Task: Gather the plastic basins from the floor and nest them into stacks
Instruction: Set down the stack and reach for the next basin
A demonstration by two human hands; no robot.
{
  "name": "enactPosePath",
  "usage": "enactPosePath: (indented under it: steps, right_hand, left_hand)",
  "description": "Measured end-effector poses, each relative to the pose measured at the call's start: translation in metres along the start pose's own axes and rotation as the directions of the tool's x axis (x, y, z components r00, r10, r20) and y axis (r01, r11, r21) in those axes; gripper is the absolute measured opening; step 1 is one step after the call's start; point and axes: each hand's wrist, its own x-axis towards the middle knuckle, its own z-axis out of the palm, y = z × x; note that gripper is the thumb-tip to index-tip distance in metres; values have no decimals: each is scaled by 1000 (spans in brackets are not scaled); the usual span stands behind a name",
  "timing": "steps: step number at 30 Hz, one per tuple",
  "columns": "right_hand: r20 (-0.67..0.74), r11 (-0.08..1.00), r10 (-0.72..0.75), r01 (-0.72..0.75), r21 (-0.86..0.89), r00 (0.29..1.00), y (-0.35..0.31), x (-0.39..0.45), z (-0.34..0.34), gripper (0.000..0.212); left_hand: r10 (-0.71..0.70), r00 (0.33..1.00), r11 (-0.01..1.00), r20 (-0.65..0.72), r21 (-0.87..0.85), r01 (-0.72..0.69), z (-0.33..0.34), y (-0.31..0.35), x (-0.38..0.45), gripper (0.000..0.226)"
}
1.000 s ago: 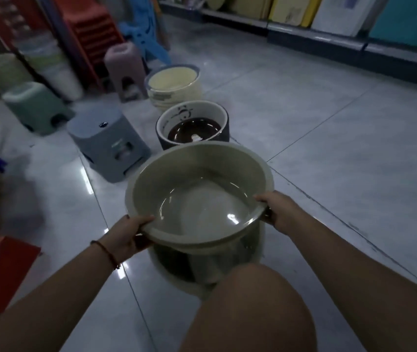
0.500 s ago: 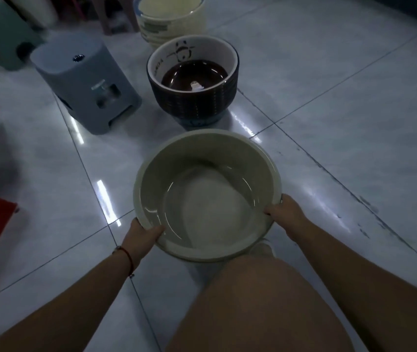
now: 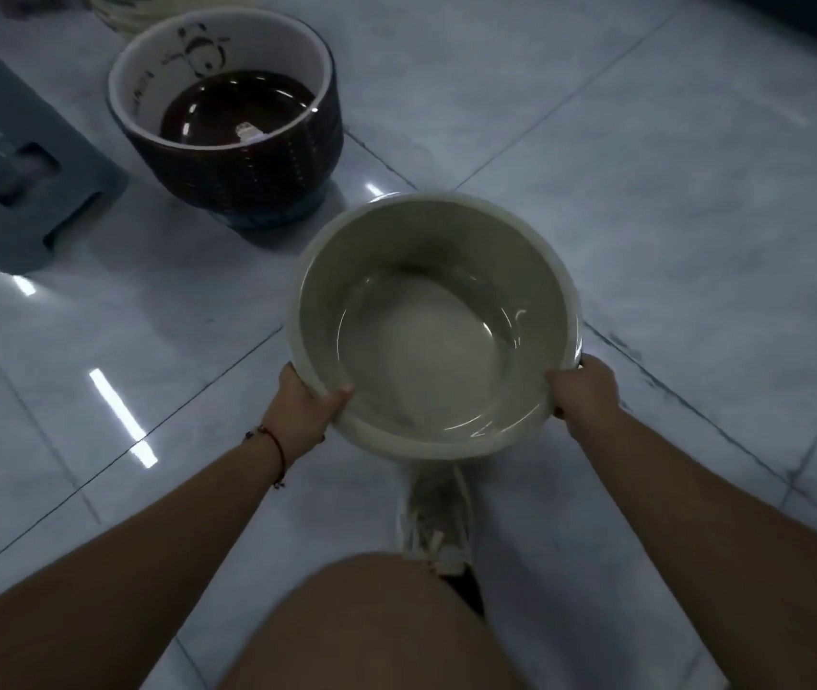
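Nearest: bare knee (image 3: 376,625) & a pale sneaker (image 3: 439,520) on the tiled floor (image 3: 670,201). Just past them, both hands hold one grey-green basin (image 3: 434,326) by its rim, mouth up, tipped a bit twd the camera. Left hand (image 3: 304,408): grip curled on the near-left rim, thumb inside the lip, rest of fingers under. Right hand (image 3: 583,390): grip curled on the near-right rim, thumb over the edge. Can't tell if the basin is off the floor or resting on it, or if more basins sit beneath.

Further out, up-left: stack of dark brown basins (image 3: 227,127), nested, top one w/ white inner wall & panda print, standing on the floor, apart from the held basin. Left of it a grey-blue plastic stool (image 3: 23,181). At the top edge, a sliver of a cream basin stack (image 3: 162,7).

Progress, judging by layout: at least two stacks already built; the grey-green one prob. mid-carry, still needs a matching stack. How many basins remain is out of view.
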Motion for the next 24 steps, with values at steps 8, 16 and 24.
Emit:
enactPosePath:
  steps: [8, 16, 24]
  right_hand:
    - [-72, 948, 180, -154, 280, 981, 17, 21, -64, 34]
    - [3, 988, 14, -13, -157, 1000, 24, 20, -101, 39]
    - [63, 648, -257, 221, -729, 964, 27, -30, -206, 73]
  left_hand:
    - [143, 986, 978, 81, 140, -154, 81, 33, 20, 71]
    - [-61, 988, 803, 143, 595, -37, 85, 67, 26, 109]
    - [304, 855, 442, 420, 733, -517, 140, 176, -42, 93]
